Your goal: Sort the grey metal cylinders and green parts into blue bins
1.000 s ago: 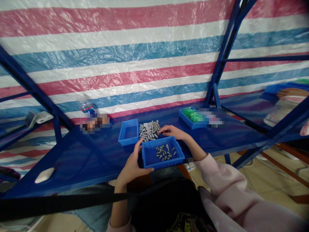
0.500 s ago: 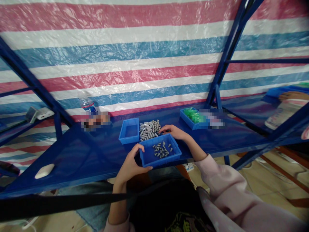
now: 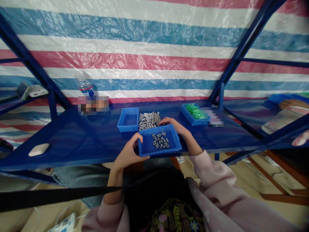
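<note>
My left hand (image 3: 129, 149) is closed around the left end of a blue plastic bin (image 3: 159, 153), fingers over the far corner and thumb along the near side. The bin sits at the table's front edge, with several short metal screws (image 3: 161, 140) scattered on its floor. Behind its far right side is my right hand (image 3: 170, 123), partly hidden by the bin. Its bent fingers reach the right edge of a pile of metal cylinders and screws (image 3: 149, 120); whatever they pinch is too small to make out. A second blue bin (image 3: 128, 127) stands left of the pile.
A blue bin with green plastic pieces (image 3: 194, 112) stands at the back right. A water bottle (image 3: 87, 88) stands at the back left, beside a blurred patch. A white rounded object (image 3: 39, 149) lies at far left. Blue frame posts (image 3: 219, 88) flank the table.
The view has shifted, so the table sits slightly higher in the picture. The screws in the held bin have changed their arrangement. Both hands keep nearly the same places.
</note>
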Motion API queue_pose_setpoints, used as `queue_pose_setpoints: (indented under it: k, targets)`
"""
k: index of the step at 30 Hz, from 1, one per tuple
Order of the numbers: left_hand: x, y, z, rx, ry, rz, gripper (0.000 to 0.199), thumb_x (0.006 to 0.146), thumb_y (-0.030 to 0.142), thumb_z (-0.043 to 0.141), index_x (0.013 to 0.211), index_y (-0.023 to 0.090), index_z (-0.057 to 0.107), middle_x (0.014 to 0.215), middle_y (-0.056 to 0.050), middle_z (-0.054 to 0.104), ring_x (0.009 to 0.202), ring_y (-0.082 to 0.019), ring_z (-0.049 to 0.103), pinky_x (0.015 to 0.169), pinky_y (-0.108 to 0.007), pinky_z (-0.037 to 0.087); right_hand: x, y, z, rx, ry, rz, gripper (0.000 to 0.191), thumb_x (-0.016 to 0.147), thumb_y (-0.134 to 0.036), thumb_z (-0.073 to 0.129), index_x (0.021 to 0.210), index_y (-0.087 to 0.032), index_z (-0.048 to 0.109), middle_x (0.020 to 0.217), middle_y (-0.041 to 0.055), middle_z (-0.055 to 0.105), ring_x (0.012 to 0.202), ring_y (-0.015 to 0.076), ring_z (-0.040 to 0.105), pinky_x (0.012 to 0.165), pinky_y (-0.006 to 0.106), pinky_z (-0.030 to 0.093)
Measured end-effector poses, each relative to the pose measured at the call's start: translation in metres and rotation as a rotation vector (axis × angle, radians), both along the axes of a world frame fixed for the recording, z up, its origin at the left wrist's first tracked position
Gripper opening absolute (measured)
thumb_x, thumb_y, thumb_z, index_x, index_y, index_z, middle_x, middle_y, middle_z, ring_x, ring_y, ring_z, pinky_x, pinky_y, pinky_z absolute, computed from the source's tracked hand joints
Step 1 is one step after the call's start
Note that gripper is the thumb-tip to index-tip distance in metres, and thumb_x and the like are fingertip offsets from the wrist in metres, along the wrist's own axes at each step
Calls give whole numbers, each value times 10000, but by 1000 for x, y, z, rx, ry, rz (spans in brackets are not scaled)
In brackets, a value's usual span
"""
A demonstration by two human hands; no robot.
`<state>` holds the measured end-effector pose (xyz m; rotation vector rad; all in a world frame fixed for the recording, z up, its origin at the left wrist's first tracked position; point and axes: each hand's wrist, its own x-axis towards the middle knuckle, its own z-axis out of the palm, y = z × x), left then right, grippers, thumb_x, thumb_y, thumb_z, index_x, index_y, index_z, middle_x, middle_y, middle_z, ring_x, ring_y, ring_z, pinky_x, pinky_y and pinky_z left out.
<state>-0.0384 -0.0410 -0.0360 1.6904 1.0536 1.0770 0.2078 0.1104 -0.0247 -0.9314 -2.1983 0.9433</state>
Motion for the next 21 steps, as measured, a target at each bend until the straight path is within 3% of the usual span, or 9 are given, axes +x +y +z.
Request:
queue_pose_setpoints:
  k: [8,11,13,18,21]
  targets:
    - [4,0,-1,-22,-93,-34,518,630,233,816,908,229,379,967,5,414,909,-160,471,782,-235,435,0,1,-3,39,21,-4,191,695,-145,691,876,-161,748,933,83,706,892,233,635,870,371,499]
    - [3,2,-4,-2,-156,-23,548,615,276,831,889,235,359,915,23,411,845,-147,463,728,-226,425,-1,2,-3,41,17,-15,67,722,-138,644,736,-165,704,840,60,698,810,228,624,842,385,508]
    - [2,3,-6,34,-175,-3,556,605,288,838,875,234,355,886,30,408,815,-141,451,702,-222,411,-1,2,-3,31,13,-41,85,740,-143,617,673,-175,658,804,48,683,771,221,606,795,374,516]
    - [6,4,-6,91,-162,78,532,629,305,819,876,231,354,911,20,414,842,-152,462,722,-231,416,-2,-2,0,8,-3,-90,73,739,-133,592,693,-177,628,821,39,675,794,226,600,764,349,508]
    - [8,4,-5,98,-116,93,498,640,268,805,895,226,380,967,4,431,909,-166,475,782,-238,422,-3,-2,0,5,-16,-115,95,741,-111,577,732,-161,657,847,53,687,832,230,613,823,354,488]
